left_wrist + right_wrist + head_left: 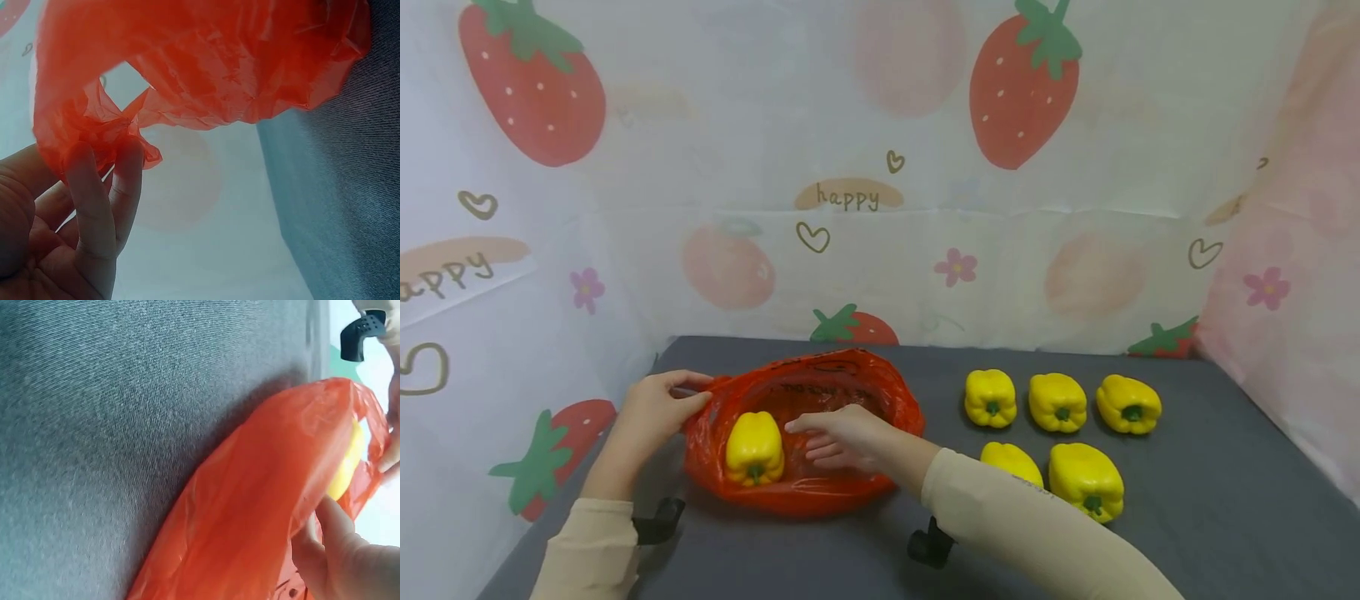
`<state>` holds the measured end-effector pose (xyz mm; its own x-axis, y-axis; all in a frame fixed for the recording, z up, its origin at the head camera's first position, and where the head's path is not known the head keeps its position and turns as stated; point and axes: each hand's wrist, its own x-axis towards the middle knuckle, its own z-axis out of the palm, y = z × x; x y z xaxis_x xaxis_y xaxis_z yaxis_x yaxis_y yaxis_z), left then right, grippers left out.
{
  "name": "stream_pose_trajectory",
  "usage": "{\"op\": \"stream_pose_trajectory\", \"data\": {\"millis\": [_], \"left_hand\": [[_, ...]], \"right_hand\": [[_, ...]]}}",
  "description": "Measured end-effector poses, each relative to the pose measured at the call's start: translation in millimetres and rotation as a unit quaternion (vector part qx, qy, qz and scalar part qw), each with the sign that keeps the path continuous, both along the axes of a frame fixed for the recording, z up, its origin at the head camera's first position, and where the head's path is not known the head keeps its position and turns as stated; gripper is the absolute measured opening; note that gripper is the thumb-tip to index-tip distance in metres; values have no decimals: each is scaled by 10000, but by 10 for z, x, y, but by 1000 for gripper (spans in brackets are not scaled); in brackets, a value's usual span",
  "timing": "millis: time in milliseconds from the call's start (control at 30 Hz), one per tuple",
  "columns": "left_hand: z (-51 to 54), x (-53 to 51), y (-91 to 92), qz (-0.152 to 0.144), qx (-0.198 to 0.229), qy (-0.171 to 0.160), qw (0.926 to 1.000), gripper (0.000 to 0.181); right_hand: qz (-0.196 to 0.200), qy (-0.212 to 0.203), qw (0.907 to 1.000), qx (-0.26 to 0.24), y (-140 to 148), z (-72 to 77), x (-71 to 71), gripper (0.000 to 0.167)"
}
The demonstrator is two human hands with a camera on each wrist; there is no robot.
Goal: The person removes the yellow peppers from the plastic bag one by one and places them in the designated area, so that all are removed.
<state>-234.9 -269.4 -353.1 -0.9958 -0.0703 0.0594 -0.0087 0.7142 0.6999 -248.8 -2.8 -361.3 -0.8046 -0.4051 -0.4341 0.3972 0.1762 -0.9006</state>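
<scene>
A red plastic bag (805, 500) lies with its mouth spread wide on the dark grey table. Inside its left part sits a yellow bell pepper (755, 446), stem toward me. My left hand (643, 421) pinches the bag's left rim; in the left wrist view, the fingers of that left hand (94, 212) have bunched plastic between them. Reaching over the bag's mouth, my right hand (850, 437) has loosely extended fingers, their tips just right of the pepper and holding nothing. The right wrist view shows this hand (344, 550) partly behind the bag's wall.
Several more yellow bell peppers stand right of the bag: a back row of three, with a pepper (1057, 402) in its middle, and a front pair, including a pepper (1086, 479) partly behind my right sleeve (1022, 517). A strawberry-print cloth (925, 275) encloses the table (1225, 483).
</scene>
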Motion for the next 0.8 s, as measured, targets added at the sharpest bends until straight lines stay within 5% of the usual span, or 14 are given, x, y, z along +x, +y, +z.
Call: {"op": "stream_pose_trajectory", "data": {"millis": [800], "left_hand": [[-16,-19,-2,12,-145,-28,9999,41]], "right_hand": [[-171,178,9991,357,-318,-206,24,67]]}}
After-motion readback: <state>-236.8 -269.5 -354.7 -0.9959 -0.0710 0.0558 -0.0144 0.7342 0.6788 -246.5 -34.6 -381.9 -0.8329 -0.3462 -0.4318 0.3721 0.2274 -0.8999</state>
